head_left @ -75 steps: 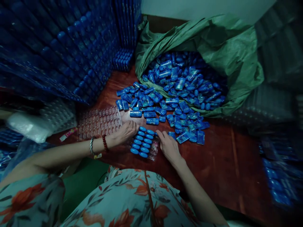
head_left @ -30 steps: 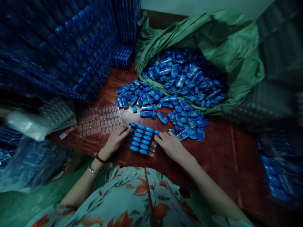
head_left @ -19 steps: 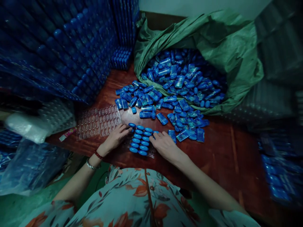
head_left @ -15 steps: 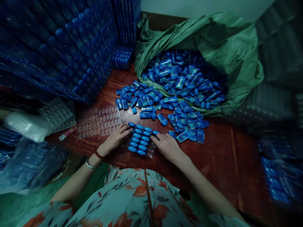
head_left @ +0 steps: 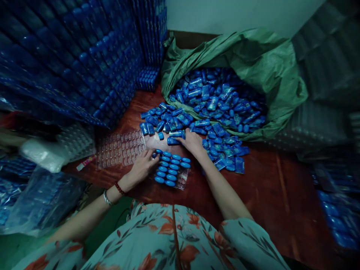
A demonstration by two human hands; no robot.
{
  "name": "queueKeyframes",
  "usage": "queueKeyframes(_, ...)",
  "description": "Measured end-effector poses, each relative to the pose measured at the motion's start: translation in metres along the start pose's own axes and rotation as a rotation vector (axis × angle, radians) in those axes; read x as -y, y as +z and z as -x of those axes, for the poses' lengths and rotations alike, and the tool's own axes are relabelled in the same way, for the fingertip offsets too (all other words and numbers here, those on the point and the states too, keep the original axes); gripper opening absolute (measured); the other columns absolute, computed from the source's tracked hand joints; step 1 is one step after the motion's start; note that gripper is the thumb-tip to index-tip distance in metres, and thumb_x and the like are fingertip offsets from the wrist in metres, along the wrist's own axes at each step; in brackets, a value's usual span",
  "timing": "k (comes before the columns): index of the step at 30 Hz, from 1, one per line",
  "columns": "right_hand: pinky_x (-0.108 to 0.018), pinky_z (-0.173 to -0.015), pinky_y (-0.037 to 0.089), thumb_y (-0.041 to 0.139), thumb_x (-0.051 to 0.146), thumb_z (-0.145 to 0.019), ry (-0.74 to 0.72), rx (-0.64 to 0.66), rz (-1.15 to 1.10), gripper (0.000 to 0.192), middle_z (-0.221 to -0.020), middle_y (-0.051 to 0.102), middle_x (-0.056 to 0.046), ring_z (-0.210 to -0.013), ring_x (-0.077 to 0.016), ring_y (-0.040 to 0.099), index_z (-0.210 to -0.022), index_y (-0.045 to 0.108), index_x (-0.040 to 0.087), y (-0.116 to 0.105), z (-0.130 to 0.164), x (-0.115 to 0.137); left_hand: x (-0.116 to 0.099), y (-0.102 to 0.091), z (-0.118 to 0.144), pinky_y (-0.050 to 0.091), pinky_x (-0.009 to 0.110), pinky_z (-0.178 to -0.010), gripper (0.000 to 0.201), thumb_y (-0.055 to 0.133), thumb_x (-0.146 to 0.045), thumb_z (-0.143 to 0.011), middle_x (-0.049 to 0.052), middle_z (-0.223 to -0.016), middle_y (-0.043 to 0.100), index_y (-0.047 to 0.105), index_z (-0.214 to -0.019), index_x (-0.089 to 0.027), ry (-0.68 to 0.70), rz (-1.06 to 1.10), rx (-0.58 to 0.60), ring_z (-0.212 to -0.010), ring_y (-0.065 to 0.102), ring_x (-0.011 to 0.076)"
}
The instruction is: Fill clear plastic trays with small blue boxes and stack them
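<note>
- Two hands fill a tray (head_left: 180,179): left hand (head_left: 143,167) flat, steadying its edge, gripping nothing
- Right hand (head_left: 191,141) curls onto a loose capsule (head_left: 173,141) in the pile; closure unclear
- Next move likely needs that capsule seated in an empty pocket

Dim, blue-green cast; light from above, brightest mid-frame w/ sheen on red table (head_left: 264,176). Corners fall dark; edges blurred & stretched by wide lens, centre fairly sharp.

- A pale wall (head_left: 239,15) stood far beyond the fingers.
- Reddish wooden tabletop (head_left: 270,187) lay beneath and beside them.
- Light was dim, bluish.
</note>
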State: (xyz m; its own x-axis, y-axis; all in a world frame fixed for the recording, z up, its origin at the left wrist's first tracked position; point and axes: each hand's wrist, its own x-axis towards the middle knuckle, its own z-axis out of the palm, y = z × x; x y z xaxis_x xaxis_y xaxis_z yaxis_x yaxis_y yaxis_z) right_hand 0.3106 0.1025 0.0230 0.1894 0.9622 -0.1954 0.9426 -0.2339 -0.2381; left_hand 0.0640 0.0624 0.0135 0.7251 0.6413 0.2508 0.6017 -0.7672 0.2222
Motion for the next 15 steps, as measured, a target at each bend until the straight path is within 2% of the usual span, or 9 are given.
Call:
queueKeyframes(3, -0.031, -0.073, 0.044, 0.049, 0.035, -0.087, -0.034, 0.051, -0.046, 0.033, -0.098, 0.066, -0.017, -0.092, -0.0265, 0.063, -0.108, 0.052, 0.011, 0.007, -0.003, -0.005, -0.002, -0.007, -0.014, 0.044, 0.035, -0.076, 0.025, 0.043, -0.031, -0.092, 0.012, -0.104, 0.056, 0.064, -0.091, -0.017, -0.074, 0.102, -0.058, -0.087, 0.050, 0.0213)
queueKeyframes(6, -0.031, -0.073, 0.046, 0.049, 0.029, -0.084, -0.080, 0.058, -0.291, 0.028, -0.093, 0.065, -0.011, -0.086, -0.0222, 0.062, -0.108, 0.051, 0.014, 0.012, 0.003, -0.025, 0.004, -0.013, -0.050, 0.044, 0.029, -0.073, 0.031, 0.035, -0.033, -0.096, 0.008, -0.090, 0.061, 0.062, -0.095, -0.016, -0.177, 0.268, -0.048, -0.080, 0.055, 0.0172)
queueKeyframes(8, -0.030, -0.068, 0.049, 0.049, 0.029, -0.082, -0.092, 0.077, -0.590, 0.036, -0.097, 0.064, -0.007, -0.080, -0.0186, 0.061, -0.116, 0.045, 0.017, 0.013, 0.012, -0.040, 0.011, -0.014, -0.082, 0.044, 0.027, -0.070, 0.034, 0.037, -0.039, -0.095, 0.007, -0.084, 0.064, 0.061, -0.096, -0.015, -0.279, 0.253, 0.101, -0.076, 0.059, 0.0176)
queueKeyframes(10, -0.030, -0.062, 0.053, 0.049, 0.034, -0.081, -0.075, 0.116, -0.923, 0.045, -0.107, 0.060, -0.005, -0.080, -0.0164, 0.061, -0.122, 0.037, 0.022, 0.013, 0.024, -0.052, 0.016, -0.009, -0.113, 0.043, 0.028, -0.066, 0.038, 0.044, -0.047, -0.090, 0.010, -0.080, 0.066, 0.063, -0.090, -0.014, -0.360, 0.149, 0.331, -0.075, 0.061, 0.0215)
queueKeyframes(12, -0.030, -0.059, 0.055, 0.052, 0.039, -0.079, -0.041, 0.123, -1.179, 0.050, -0.114, 0.057, -0.004, -0.083, -0.0157, 0.060, -0.123, 0.034, 0.026, 0.014, 0.040, -0.060, 0.018, 0.000, -0.137, 0.044, 0.029, -0.065, 0.042, 0.054, -0.053, -0.083, 0.013, -0.079, 0.067, 0.064, -0.084, -0.012, -0.368, 0.060, 0.514, -0.077, 0.063, 0.0254)
queueKeyframes(13, -0.030, -0.057, 0.056, 0.055, 0.041, -0.077, -0.024, 0.109, -1.263, 0.052, -0.115, 0.056, -0.003, -0.083, -0.0156, 0.060, -0.122, 0.034, 0.027, 0.015, 0.049, -0.063, 0.017, 0.006, -0.145, 0.044, 0.029, -0.065, 0.041, 0.060, -0.053, -0.078, 0.014, -0.081, 0.067, 0.064, -0.083, -0.012, -0.350, 0.037, 0.558, -0.079, 0.064, 0.0264)
queueKeyframes(15, -0.028, -0.053, 0.055, 0.062, 0.042, -0.072, 0.019, 0.057, -1.357, 0.056, -0.111, 0.057, -0.002, -0.080, -0.0151, 0.059, -0.120, 0.035, 0.028, 0.020, 0.068, -0.068, 0.014, 0.018, -0.154, 0.045, 0.028, -0.066, 0.038, 0.069, -0.047, -0.072, 0.014, -0.085, 0.067, 0.064, -0.084, -0.012, -0.298, 0.024, 0.576, -0.082, 0.064, 0.0270)
